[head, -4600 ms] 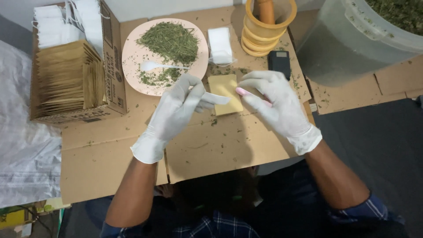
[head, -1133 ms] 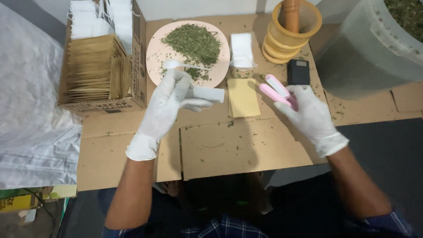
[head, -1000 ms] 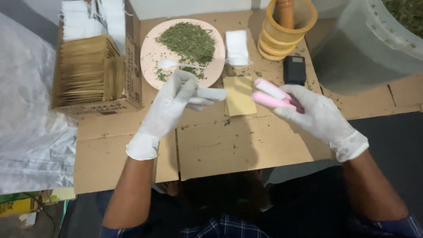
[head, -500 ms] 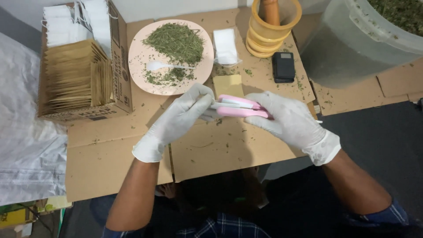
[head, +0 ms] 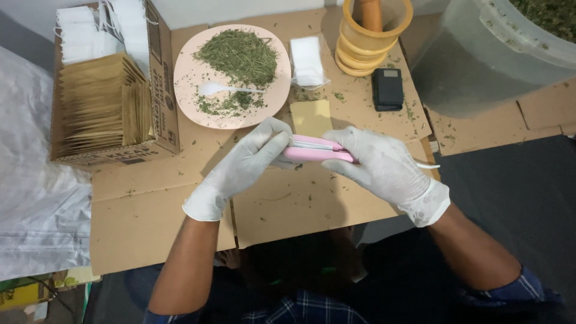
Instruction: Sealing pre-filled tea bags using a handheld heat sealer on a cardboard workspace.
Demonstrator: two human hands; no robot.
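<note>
Your right hand [head: 384, 171] is wrapped around the rear of the pink sealer [head: 318, 151], which lies just below the pink plate [head: 186, 90] and the yellow packet [head: 312, 117]. Its long axis runs nearly level, left to right, with the open end pointing left toward your left hand [head: 246, 165]. The fingers of your left hand are pinched at that end; whether they grip a small bag there or only touch the tool is hidden. Both hands meet on the sealer, the right one carrying it.
</note>
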